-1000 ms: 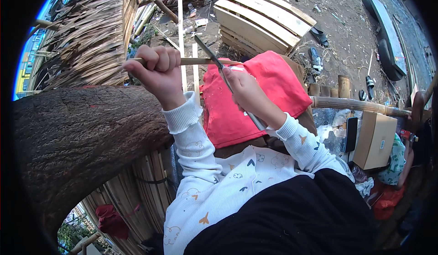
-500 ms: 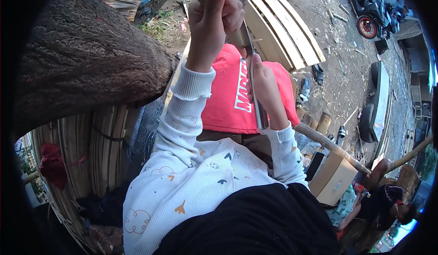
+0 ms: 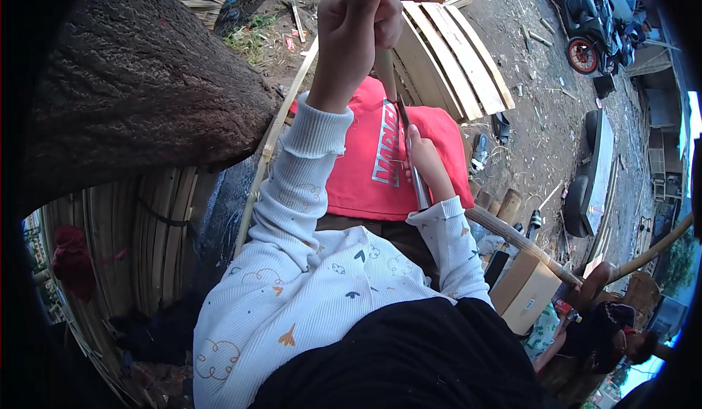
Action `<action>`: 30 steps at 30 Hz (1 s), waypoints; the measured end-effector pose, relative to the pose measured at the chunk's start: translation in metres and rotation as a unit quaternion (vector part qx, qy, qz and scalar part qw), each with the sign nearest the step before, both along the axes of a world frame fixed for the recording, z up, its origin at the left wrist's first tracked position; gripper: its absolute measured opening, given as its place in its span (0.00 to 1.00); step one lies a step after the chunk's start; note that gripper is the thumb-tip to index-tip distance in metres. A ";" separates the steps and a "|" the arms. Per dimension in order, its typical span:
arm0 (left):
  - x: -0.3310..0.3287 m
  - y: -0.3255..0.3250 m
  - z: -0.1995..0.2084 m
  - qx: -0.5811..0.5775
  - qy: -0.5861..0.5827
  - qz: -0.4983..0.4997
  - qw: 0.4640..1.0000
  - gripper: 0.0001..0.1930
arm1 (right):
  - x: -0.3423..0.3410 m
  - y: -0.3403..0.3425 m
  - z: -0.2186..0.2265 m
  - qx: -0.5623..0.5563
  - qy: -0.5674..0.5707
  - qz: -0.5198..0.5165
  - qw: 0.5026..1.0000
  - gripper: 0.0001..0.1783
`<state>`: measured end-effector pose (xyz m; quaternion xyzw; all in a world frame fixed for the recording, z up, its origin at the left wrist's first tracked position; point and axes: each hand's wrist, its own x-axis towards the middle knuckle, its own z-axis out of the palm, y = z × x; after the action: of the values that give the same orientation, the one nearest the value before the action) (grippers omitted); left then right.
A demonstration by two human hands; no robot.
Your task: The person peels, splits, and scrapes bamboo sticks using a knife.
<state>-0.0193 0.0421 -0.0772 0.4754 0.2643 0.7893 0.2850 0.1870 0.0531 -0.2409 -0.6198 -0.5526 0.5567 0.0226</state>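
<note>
My left hand (image 3: 360, 34) is raised high and closed around a thin bamboo stick (image 3: 383, 65). My right hand (image 3: 424, 162) grips a long knife (image 3: 411, 162); its blade lies along the stick just below my left hand. Both hands work above a red cloth (image 3: 365, 167) spread over my lap. White patterned sleeves cover both forearms.
A thick tree trunk (image 3: 139, 87) fills the upper left. Bundled bamboo strips (image 3: 139, 241) lie below it. Wooden slat panels (image 3: 446, 58) rest on the dirt ahead. A cardboard box (image 3: 528, 292), a long bamboo pole (image 3: 526, 244) and another person (image 3: 607, 328) are at the right. Motorcycles (image 3: 585, 14) stand far right.
The view has swung so the trunk now sits upper left. My left hand has lifted the stick higher, and the knife has come up along it.
</note>
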 end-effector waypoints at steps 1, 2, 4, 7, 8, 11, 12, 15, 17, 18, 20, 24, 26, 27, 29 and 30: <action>-0.002 0.002 0.000 0.002 -0.001 -0.005 1.000 0.30 | 0.009 0.004 0.006 0.003 -0.004 -0.013 1.000 0.37; -0.001 0.001 -0.003 -0.006 -0.006 -0.017 1.000 0.30 | 0.012 0.006 0.015 0.000 0.065 0.000 0.998 0.37; 0.001 0.006 -0.008 0.007 -0.047 0.011 0.999 0.27 | 0.012 0.009 0.050 0.026 0.174 0.008 0.984 0.36; -0.004 0.007 -0.013 0.019 -0.055 -0.021 0.998 0.28 | 0.003 0.007 0.106 0.101 0.306 -0.003 0.947 0.36; -0.005 0.005 -0.014 0.024 -0.045 -0.041 0.998 0.28 | 0.001 0.004 0.119 0.136 0.341 -0.020 0.930 0.37; -0.010 0.003 -0.014 0.014 -0.030 -0.063 0.997 0.30 | -0.014 -0.012 0.120 0.201 0.469 -0.132 0.849 0.42; -0.012 0.002 -0.013 -0.008 -0.024 -0.059 0.998 0.30 | -0.023 -0.021 0.107 0.217 0.467 -0.144 0.845 0.42; -0.016 0.000 -0.008 -0.034 -0.027 -0.049 0.998 0.32 | -0.042 -0.035 0.065 0.037 0.271 -0.078 0.959 0.36; -0.014 0.000 -0.004 -0.034 -0.020 -0.022 0.999 0.32 | -0.039 -0.031 0.055 0.058 0.244 -0.071 0.965 0.34; -0.013 0.001 -0.001 -0.031 -0.008 0.000 0.999 0.32 | -0.035 -0.025 0.058 0.040 0.264 -0.042 0.963 0.33; -0.008 -0.001 0.003 -0.044 -0.001 0.002 0.999 0.32 | -0.022 -0.016 0.078 0.032 0.254 -0.020 0.966 0.33; 0.004 -0.006 0.008 -0.012 0.037 -0.018 0.999 0.31 | -0.003 -0.014 0.129 0.158 0.339 0.007 0.927 0.38; 0.009 -0.007 0.010 -0.017 0.037 -0.002 0.999 0.31 | -0.005 -0.021 0.131 0.223 0.350 -0.073 0.907 0.40; 0.011 -0.006 0.011 -0.016 0.029 0.006 0.999 0.31 | -0.008 -0.023 0.126 0.285 0.377 -0.098 0.876 0.40; 0.014 -0.004 0.012 -0.010 0.044 -0.002 0.999 0.31 | -0.026 -0.031 0.098 0.314 0.375 -0.089 0.868 0.38; 0.015 -0.004 0.012 -0.026 0.047 -0.005 0.999 0.31 | -0.030 -0.027 0.084 0.200 0.197 0.004 0.960 0.34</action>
<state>-0.0045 0.0380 -0.0653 0.5052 0.2958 0.7576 0.2886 0.1574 0.0257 -0.1569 -0.4784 -0.6400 0.5459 0.2521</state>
